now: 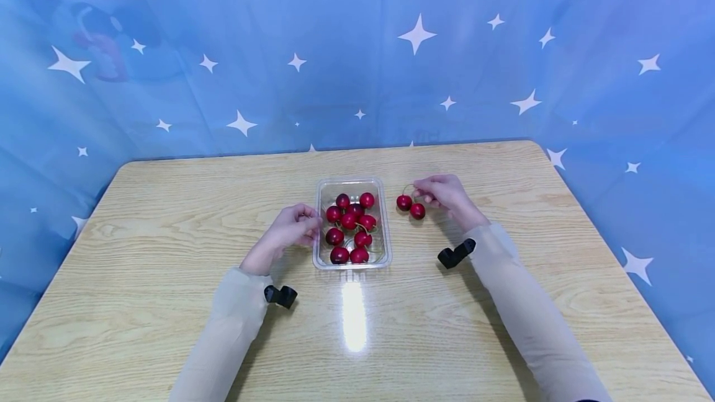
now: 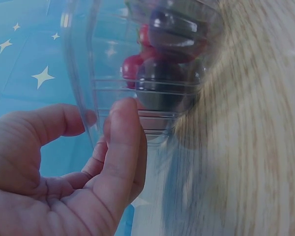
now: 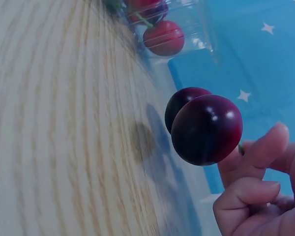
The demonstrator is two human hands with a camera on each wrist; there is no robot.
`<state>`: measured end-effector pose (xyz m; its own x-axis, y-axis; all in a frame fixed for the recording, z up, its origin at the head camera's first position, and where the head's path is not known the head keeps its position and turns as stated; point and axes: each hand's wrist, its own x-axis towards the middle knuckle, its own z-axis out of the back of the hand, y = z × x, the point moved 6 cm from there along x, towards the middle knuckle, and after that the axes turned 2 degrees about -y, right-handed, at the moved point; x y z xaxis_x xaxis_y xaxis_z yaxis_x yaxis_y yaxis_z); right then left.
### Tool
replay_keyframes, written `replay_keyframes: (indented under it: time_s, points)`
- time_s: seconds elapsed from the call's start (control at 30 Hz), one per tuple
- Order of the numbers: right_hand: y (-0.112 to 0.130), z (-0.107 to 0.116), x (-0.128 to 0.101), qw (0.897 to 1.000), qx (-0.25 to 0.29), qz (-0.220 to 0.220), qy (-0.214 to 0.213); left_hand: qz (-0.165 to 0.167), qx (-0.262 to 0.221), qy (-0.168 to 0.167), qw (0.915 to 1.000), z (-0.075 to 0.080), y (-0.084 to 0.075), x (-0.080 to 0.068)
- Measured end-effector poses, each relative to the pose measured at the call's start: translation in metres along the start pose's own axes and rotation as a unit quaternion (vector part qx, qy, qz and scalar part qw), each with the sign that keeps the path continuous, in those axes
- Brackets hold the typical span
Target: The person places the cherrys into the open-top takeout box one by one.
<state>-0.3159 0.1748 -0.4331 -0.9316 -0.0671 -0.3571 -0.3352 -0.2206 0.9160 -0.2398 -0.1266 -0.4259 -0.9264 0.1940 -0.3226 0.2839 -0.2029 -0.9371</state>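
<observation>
Right hand (image 1: 447,196) fingers (image 3: 246,196) pinched the stems of a cherry pair (image 1: 411,206), hanging just right of the clear punnet (image 1: 382,222). Left hand (image 1: 290,231) fingers lay against the punnet's left wall, lightly curled. Risks, as judged: thin stems could slip or snap; the light punnet might slide. Tabletop (image 1: 167,216) lay open right of the punnet, edges well apart.

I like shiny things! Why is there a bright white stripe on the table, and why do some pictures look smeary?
Head view: a lamp's glare streaks the wooden table just in front of the clear tray. Left wrist view: the tray's wall and the wood grain smear and bend. Right wrist view: the two cherries are sharp, with a soft shadow beneath them on the blurry wood.
</observation>
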Motion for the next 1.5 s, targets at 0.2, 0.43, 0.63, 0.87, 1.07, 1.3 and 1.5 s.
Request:
replay_keyframes:
  time_s: [0.2,0.43,0.63,0.87,1.07,1.3,1.5]
  points:
    - [0.001,0.000,-0.005,1.000,0.031,0.003,-0.002,0.003,-0.001,-0.002,1.0000,0.000,0.001,0.001]
    - [0.002,0.000,-0.012,0.998,0.056,-0.003,-0.005,0.001,-0.012,0.001,0.9999,0.000,0.002,0.001]
    - [0.004,-0.002,-0.018,0.997,0.072,0.005,0.002,0.001,-0.011,0.002,0.9999,0.000,0.003,0.002]
    - [0.009,-0.004,-0.024,0.994,0.106,0.009,0.004,0.003,-0.016,0.000,0.9999,0.000,0.002,0.002]
    - [0.016,-0.008,-0.031,0.990,0.137,0.021,0.013,0.000,-0.018,0.004,0.9998,0.000,0.001,0.001]
    - [0.025,-0.014,-0.041,0.986,0.158,0.040,0.025,0.003,-0.015,0.002,0.9999,0.000,0.000,0.001]
    - [0.031,-0.020,-0.049,0.985,0.160,0.053,0.031,0.004,-0.013,0.002,0.9999,0.000,0.001,0.000]
